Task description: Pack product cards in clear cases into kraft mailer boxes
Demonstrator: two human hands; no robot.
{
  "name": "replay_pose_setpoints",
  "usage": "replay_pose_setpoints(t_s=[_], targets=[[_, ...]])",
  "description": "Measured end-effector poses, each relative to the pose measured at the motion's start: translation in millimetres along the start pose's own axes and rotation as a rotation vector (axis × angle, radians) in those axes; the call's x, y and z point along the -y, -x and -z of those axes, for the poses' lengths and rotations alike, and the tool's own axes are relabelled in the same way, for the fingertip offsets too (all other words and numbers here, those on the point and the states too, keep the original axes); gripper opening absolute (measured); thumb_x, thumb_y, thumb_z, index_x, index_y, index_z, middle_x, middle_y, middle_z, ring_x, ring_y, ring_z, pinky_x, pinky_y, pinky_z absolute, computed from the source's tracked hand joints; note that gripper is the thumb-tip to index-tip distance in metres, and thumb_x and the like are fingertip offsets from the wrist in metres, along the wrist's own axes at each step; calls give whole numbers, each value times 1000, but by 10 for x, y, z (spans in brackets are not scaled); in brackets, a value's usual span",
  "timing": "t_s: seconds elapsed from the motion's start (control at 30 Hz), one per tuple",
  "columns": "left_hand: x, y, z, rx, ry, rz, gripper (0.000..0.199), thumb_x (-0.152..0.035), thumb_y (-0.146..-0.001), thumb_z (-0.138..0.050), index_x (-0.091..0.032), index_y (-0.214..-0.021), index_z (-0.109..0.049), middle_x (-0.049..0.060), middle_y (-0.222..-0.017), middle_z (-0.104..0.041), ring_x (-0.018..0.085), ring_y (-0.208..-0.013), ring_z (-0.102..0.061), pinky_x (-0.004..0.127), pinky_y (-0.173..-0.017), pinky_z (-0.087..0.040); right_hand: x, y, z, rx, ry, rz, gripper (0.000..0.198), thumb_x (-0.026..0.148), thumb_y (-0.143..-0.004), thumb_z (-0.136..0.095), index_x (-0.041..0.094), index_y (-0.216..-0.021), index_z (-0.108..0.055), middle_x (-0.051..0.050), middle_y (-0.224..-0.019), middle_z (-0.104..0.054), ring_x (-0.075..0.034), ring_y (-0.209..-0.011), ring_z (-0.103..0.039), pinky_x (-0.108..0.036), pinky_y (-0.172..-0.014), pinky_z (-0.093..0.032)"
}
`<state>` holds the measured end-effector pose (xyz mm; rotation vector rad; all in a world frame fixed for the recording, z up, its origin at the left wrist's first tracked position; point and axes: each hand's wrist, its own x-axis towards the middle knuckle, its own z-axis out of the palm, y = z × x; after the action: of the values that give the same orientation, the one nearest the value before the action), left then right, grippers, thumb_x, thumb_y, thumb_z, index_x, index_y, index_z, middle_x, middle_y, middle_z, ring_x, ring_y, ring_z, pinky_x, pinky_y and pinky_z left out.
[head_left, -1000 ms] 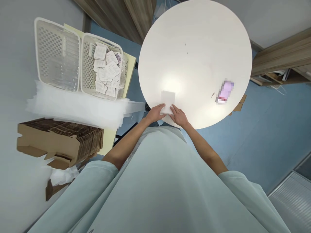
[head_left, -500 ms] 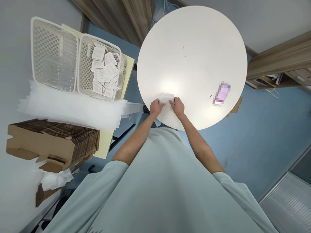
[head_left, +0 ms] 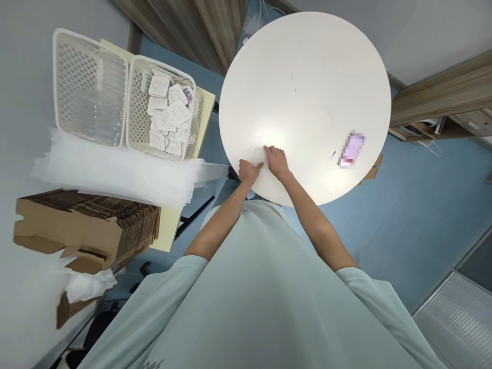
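At the near edge of a round white table (head_left: 315,66), a small white packet of thin foam-like sheet (head_left: 257,155) lies between my two hands. My left hand (head_left: 249,170) closes on its left and near side, thumb pointing right. From the right, my right hand (head_left: 277,160) presses its fingers together on the packet's right edge. The fingers partly cover the packet, and whatever the sheet may hold inside is hidden.
A blurred purple phone-like object (head_left: 351,150) lies on the table's right. On a side table at left stand a basket of white packs (head_left: 132,102), a basket of clear plastic pieces (head_left: 57,82), a stack of white sheets (head_left: 115,171) and folded cardboard boxes (head_left: 69,223).
My right hand has moved left over the packet, which now looks narrower and more folded. My left hand has shifted only slightly.
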<state>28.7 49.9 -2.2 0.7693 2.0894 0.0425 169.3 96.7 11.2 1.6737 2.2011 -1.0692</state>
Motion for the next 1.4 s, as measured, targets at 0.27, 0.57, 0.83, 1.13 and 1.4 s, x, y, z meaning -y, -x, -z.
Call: replay_pose_setpoints(t_s=[0.27,0.57,0.83,1.13,1.4], targets=[[103,54,110,107,-13,-23,46,-56,-99,-85,-22,-123,-65,21,-136,-81,40,-134,-74,49,-105,-57,-35,295,-268,-41,-172,-369,34,19,-101,-67,16,-135,-68,-25,-139,-76,-40,-121,-76,-58,-112,-58],[106,110,392,199,-236,-423,14,-32,-112,-65,-21,-121,-65,18,-138,-73,37,-123,-73,47,-104,-56,269,577,-645,-242,-544,-692,21,37,-95,-81,22,-109,-74,-12,-115,-87,-29,-106,-84,-44,-98,-66],[275,-436,954,146,-180,-438,23,-24,-109,-65,-20,-132,-63,19,-148,-64,35,-128,-70,46,-111,-55,866,-153,-571,-229,-459,-636,23,36,-101,-79,20,-116,-73,-15,-127,-85,-30,-118,-82,-43,-105,-62],[187,-401,1017,79,-270,-376,24,-22,-114,-57,-18,-137,-64,20,-153,-63,35,-128,-69,44,-103,-55,1043,-211,-332,-89,-354,-575,23,42,-111,-73,22,-119,-67,-13,-131,-82,-29,-117,-78,-36,-94,-58],[509,-330,1116,-50,-136,-455,30,-25,-109,-61,-20,-137,-72,17,-142,-72,32,-118,-74,46,-108,-57,1010,146,-190,-14,-351,-485,34,52,-116,-65,20,-128,-67,-17,-131,-83,-32,-123,-78,-39,-97,-58]])
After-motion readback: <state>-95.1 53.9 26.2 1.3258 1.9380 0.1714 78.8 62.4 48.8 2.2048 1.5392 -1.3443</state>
